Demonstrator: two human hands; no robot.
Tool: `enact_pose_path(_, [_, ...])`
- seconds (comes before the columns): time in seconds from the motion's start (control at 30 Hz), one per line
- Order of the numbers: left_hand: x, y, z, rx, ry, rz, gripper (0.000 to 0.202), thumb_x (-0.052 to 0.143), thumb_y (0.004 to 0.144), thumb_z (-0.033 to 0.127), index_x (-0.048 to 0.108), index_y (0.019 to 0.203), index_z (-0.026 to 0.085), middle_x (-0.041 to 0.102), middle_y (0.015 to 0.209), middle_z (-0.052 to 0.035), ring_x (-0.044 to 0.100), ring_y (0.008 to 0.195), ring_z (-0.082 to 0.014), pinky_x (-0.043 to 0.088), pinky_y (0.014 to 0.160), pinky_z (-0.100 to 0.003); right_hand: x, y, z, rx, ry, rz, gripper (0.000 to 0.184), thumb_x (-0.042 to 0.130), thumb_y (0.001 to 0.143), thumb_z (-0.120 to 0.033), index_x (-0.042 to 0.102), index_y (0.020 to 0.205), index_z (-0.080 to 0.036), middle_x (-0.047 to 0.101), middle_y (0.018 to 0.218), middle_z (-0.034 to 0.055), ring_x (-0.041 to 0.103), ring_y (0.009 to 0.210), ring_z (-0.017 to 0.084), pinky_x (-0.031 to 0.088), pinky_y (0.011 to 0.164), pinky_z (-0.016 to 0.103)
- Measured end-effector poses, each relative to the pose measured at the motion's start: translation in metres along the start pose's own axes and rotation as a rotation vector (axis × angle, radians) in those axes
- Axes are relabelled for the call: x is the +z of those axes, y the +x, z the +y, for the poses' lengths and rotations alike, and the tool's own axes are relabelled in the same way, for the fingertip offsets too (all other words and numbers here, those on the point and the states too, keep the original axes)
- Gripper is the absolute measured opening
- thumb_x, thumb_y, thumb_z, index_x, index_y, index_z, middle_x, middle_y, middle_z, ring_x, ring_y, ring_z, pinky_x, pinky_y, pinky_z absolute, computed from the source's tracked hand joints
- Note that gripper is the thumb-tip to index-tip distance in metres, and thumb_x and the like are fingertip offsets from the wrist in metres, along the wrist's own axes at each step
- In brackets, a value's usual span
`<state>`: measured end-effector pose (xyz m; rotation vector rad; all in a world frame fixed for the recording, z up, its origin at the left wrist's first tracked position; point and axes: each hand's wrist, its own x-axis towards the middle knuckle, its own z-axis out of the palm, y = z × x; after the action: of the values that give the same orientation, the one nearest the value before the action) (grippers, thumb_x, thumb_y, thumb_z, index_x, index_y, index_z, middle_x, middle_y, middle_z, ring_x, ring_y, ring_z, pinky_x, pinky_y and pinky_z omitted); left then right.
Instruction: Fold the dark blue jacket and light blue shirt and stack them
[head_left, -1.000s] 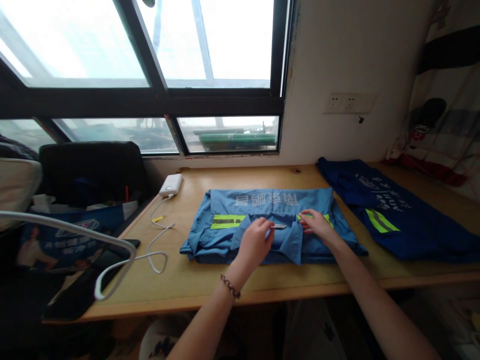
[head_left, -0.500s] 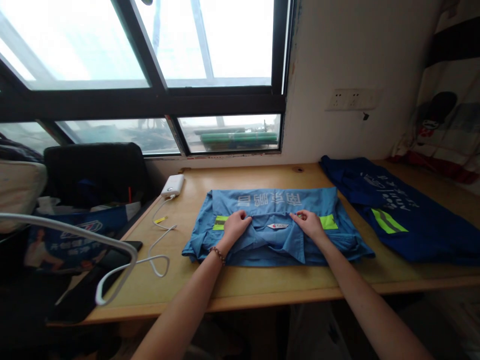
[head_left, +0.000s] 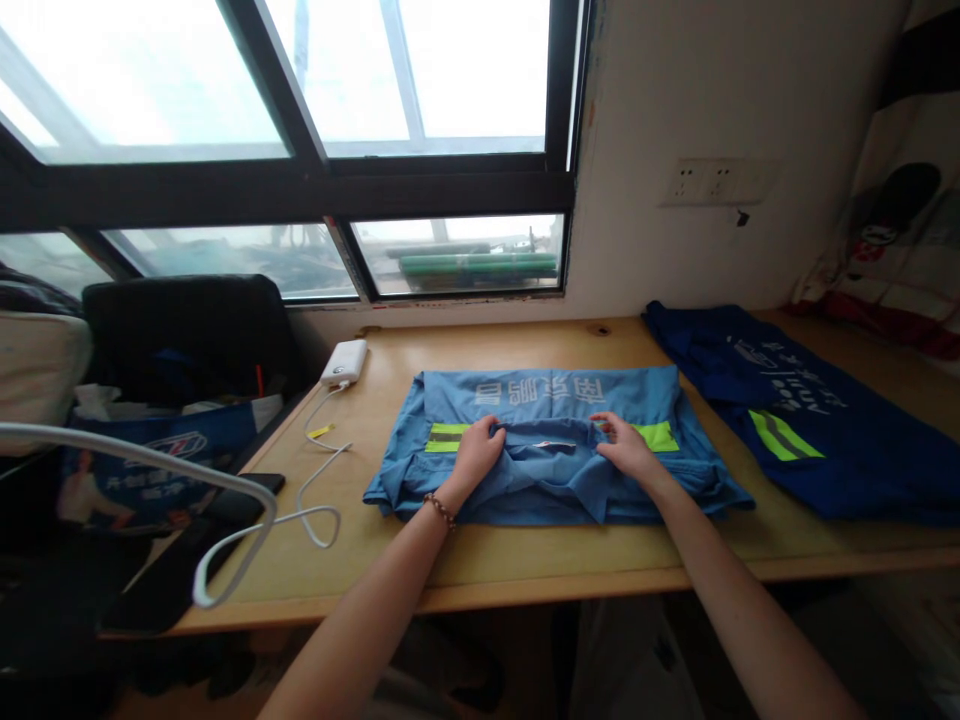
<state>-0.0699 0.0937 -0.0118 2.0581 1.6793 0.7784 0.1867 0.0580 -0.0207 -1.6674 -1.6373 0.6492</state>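
A light blue work shirt (head_left: 555, 395) with yellow-green reflective strips and white lettering lies folded on the wooden desk (head_left: 480, 560). Its collar part faces me. My left hand (head_left: 477, 455) grips the collar fold at its left end, fingers curled into the cloth. My right hand (head_left: 626, 446) pinches the same fold at its right end. Both hands rest on the shirt, about a hand's width apart from each other.
A dark blue garment (head_left: 787, 420) with a reflective strip lies at the desk's right. A white power bank (head_left: 343, 362) with a white cable (head_left: 315, 500) sits at the left. A black chair (head_left: 187, 335) and a bag stand left of the desk. The window is behind.
My left hand moved from the collar's middle to its left end. Both hands now grip the collar fold and have pushed it slightly away from me, covering the small label.
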Motion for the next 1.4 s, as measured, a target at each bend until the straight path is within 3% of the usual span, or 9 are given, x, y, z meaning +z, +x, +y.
enact_pose_path(0.1, [0.002,0.003,-0.003,-0.047,0.007,0.009,0.017,0.044,0.075,0.019,0.059,0.083,0.014,0.063,0.083,-0.0063,0.056,0.081,-0.0185,0.04,0.072,-0.026,-0.006,0.0,-0.005,-0.009,0.121,0.136,0.036,0.056,0.067,-0.021,0.051,0.102,-0.016,0.059,0.089,0.0055,0.055,0.064,0.013,0.045,0.06,0.026])
enact_pose_path(0.2, [-0.001,-0.003,0.004,-0.043,0.076,0.043,0.02,0.043,0.078,0.021,0.057,0.091,0.016,0.062,0.083,-0.0058,0.056,0.08,-0.0185,0.04,0.073,-0.027,-0.009,-0.013,-0.025,-0.327,0.011,0.243,0.024,0.05,0.077,-0.03,0.053,0.098,-0.018,0.057,0.096,0.008,0.054,0.08,0.018,0.044,0.072,0.031])
enact_pose_path(0.37, [-0.017,-0.027,0.029,0.305,0.187,0.248,0.025,0.041,0.082,0.025,0.052,0.101,0.015,0.053,0.106,-0.0112,0.047,0.099,-0.0219,0.035,0.086,-0.034,0.001,-0.039,-0.052,-0.814,-0.423,-0.113,0.025,0.042,0.084,-0.034,0.057,0.073,-0.017,0.058,0.074,0.0063,0.051,0.08,0.019,0.038,0.076,0.033])
enact_pose_path(0.5, [-0.018,-0.042,0.042,0.776,0.201,-0.066,0.023,0.036,0.085,0.028,0.056,0.083,0.018,0.057,0.084,-0.007,0.052,0.083,-0.0165,0.039,0.077,-0.028,0.008,-0.045,-0.049,-0.86,-0.628,-0.165,0.037,0.036,0.087,-0.037,0.054,0.062,-0.016,0.056,0.063,0.0053,0.05,0.068,0.016,0.034,0.065,0.028])
enact_pose_path(0.57, [-0.011,-0.045,0.043,0.876,0.276,-0.227,0.03,0.033,0.087,0.03,0.056,0.075,0.017,0.057,0.074,-0.006,0.054,0.073,-0.015,0.04,0.069,-0.026,0.008,-0.046,-0.045,-0.852,-0.662,-0.192,0.04,0.034,0.088,-0.038,0.054,0.061,-0.016,0.056,0.061,0.0045,0.049,0.063,0.014,0.031,0.061,0.027])
enact_pose_path(0.87, [0.001,-0.044,0.036,0.643,0.413,-0.268,0.056,0.019,0.089,0.044,0.06,0.067,0.014,0.063,0.065,-0.0093,0.06,0.061,-0.0187,0.038,0.056,-0.026,-0.011,-0.042,-0.039,-0.813,-0.71,-0.285,0.048,0.051,0.066,-0.065,0.053,0.067,-0.017,0.057,0.065,0.0044,0.051,0.066,0.018,0.031,0.06,0.027])
enact_pose_path(1.1, [-0.007,-0.042,0.039,0.684,0.376,-0.308,0.059,0.02,0.087,0.05,0.061,0.064,0.015,0.063,0.063,-0.0077,0.06,0.062,-0.0172,0.036,0.056,-0.024,-0.051,-0.036,-0.062,-0.716,-0.694,-0.442,0.018,0.064,0.064,-0.027,0.05,0.072,-0.018,0.055,0.072,0.0017,0.047,0.077,0.017,0.034,0.066,0.025])
enact_pose_path(1.3, [-0.006,-0.042,0.038,0.687,0.379,-0.307,0.059,0.021,0.086,0.052,0.06,0.062,0.015,0.061,0.059,-0.0071,0.058,0.058,-0.0157,0.035,0.055,-0.024,-0.034,-0.053,-0.064,-0.757,-0.838,-0.361,0.012,0.048,0.065,-0.008,0.05,0.073,-0.017,0.053,0.073,0.0053,0.044,0.08,0.02,0.032,0.075,0.034])
enact_pose_path(1.4, [-0.005,-0.043,0.037,0.685,0.362,-0.32,0.057,0.021,0.087,0.048,0.06,0.064,0.015,0.062,0.062,-0.0069,0.058,0.059,-0.0153,0.036,0.057,-0.024,-0.026,-0.066,-0.064,-0.761,-0.687,-0.454,0.017,0.048,0.064,-0.007,0.051,0.077,-0.017,0.054,0.077,0.0047,0.045,0.082,0.019,0.035,0.077,0.033])
